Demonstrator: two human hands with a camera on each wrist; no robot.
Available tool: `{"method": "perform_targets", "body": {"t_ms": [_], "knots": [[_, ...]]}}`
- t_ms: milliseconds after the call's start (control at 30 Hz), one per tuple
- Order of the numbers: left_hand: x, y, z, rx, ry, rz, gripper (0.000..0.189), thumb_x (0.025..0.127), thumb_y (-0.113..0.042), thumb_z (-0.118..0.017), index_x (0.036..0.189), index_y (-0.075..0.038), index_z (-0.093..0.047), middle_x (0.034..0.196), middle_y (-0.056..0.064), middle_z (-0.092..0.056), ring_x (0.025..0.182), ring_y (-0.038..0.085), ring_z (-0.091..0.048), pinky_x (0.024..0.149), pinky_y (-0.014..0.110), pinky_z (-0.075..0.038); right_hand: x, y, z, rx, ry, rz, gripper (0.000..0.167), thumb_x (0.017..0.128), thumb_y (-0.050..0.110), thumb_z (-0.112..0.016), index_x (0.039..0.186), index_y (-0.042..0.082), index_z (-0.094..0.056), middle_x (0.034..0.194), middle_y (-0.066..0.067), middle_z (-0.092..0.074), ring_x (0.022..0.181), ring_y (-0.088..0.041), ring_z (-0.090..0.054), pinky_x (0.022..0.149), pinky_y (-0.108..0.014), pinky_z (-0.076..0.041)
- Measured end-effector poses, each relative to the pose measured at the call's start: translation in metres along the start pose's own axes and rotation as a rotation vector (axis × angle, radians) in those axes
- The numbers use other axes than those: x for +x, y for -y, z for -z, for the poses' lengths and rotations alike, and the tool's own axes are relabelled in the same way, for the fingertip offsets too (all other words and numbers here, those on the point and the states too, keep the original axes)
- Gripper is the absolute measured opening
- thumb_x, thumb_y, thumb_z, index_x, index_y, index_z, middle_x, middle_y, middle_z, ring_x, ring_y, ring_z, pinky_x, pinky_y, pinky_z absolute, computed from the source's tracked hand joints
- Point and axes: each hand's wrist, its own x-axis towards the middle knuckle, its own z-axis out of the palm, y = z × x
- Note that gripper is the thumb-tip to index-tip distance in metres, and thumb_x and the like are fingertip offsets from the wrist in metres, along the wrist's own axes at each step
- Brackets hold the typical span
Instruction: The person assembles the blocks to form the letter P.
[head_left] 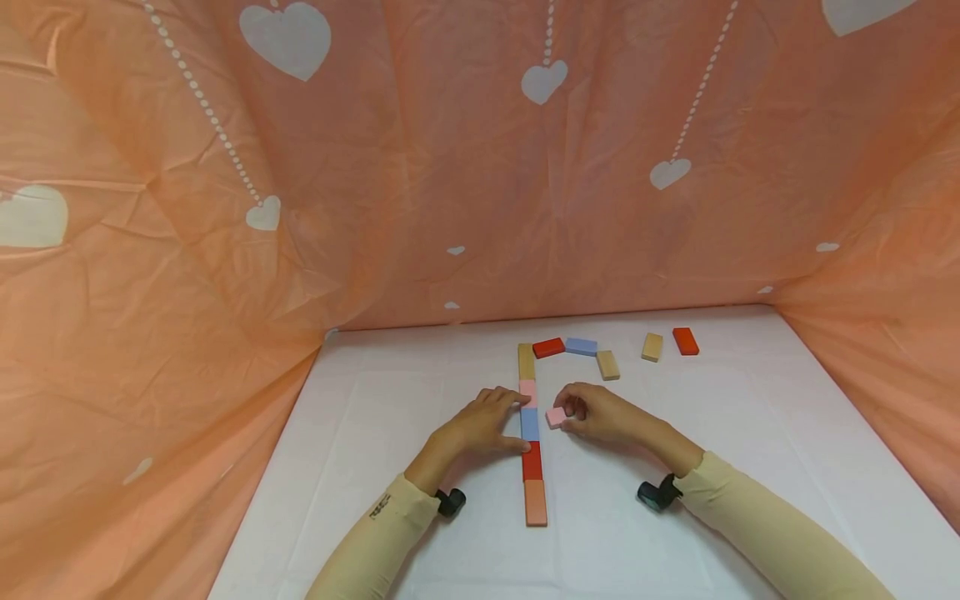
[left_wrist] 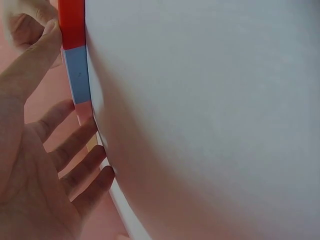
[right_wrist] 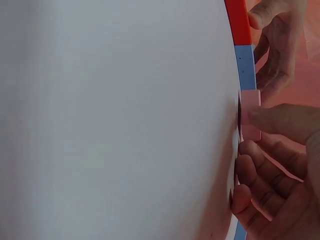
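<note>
My right hand (head_left: 603, 412) pinches a small pink block (head_left: 555, 417) between thumb and fingers, just right of a straight column of blocks. From far to near, the column has a wooden block (head_left: 527, 362), a pink block (head_left: 528, 389), a blue block (head_left: 529, 424), a red block (head_left: 532, 463) and an orange block (head_left: 536, 503). On the column's left side rests my left hand (head_left: 483, 423), its fingers spread and relaxed. Its thumb touches the red block and its fingertips reach the pink one. In the right wrist view the held pink block (right_wrist: 251, 117) overlaps the column's line.
From the column's far end, a red block (head_left: 548, 348), a blue block (head_left: 581, 347) and a wooden block (head_left: 608, 365) curve rightward. Farther right lie another wooden block (head_left: 652, 347) and a red block (head_left: 686, 341). Orange cloth (head_left: 570, 208) hangs around the white table (head_left: 360, 433).
</note>
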Motion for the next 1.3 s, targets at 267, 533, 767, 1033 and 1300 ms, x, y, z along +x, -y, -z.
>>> {"method": "perform_targets", "body": {"t_ms": [267, 533, 767, 1033, 1300], "knots": [[0.001, 0.001, 0.0, 0.005, 0.005, -0.003, 0.079, 0.095, -0.045, -0.083, 0.159, -0.015, -0.049, 0.159, 0.009, -0.05, 0.146, 0.032, -0.045, 0.122, 0.049, -0.041, 0.012, 0.004, 0.0, 0.015, -0.014, -0.061, 0.025, 0.095, 0.01, -0.081, 0.117, 0.008, -0.069, 0.091, 0.005, -0.062, 0.083, -0.013, -0.057, 0.074, -0.025, -0.053], [0.002, 0.002, -0.001, 0.006, 0.009, 0.006, 0.08, 0.094, -0.047, -0.083, 0.16, -0.017, -0.049, 0.159, 0.009, -0.05, 0.145, 0.032, -0.045, 0.122, 0.048, -0.041, 0.02, 0.007, -0.002, 0.039, -0.021, -0.124, 0.025, 0.096, 0.013, -0.082, 0.117, 0.009, -0.068, 0.092, 0.003, -0.062, 0.084, -0.016, -0.057, 0.074, -0.026, -0.052], [0.002, 0.001, -0.002, 0.002, 0.012, 0.022, 0.081, 0.093, -0.048, -0.083, 0.16, -0.018, -0.049, 0.159, 0.008, -0.049, 0.145, 0.031, -0.045, 0.121, 0.049, -0.042, 0.024, 0.007, -0.004, 0.048, -0.037, -0.149, 0.024, 0.095, 0.013, -0.082, 0.115, 0.01, -0.068, 0.09, 0.003, -0.062, 0.084, -0.016, -0.057, 0.072, -0.026, -0.052], [0.003, 0.001, -0.002, 0.009, 0.007, 0.023, 0.081, 0.093, -0.049, -0.083, 0.16, -0.018, -0.049, 0.158, 0.008, -0.05, 0.145, 0.031, -0.045, 0.121, 0.049, -0.042, 0.028, 0.003, -0.006, 0.038, -0.045, -0.146, 0.025, 0.095, 0.011, -0.082, 0.115, 0.009, -0.068, 0.088, 0.002, -0.06, 0.083, -0.015, -0.056, 0.072, -0.026, -0.051], [0.003, 0.001, -0.001, 0.016, 0.004, 0.013, 0.081, 0.093, -0.049, -0.084, 0.158, -0.016, -0.05, 0.158, 0.008, -0.051, 0.144, 0.03, -0.046, 0.121, 0.048, -0.042, 0.029, 0.004, -0.005, 0.026, -0.051, -0.132, 0.026, 0.094, 0.009, -0.082, 0.115, 0.007, -0.068, 0.086, 0.003, -0.06, 0.081, -0.014, -0.055, 0.072, -0.027, -0.049]]}}
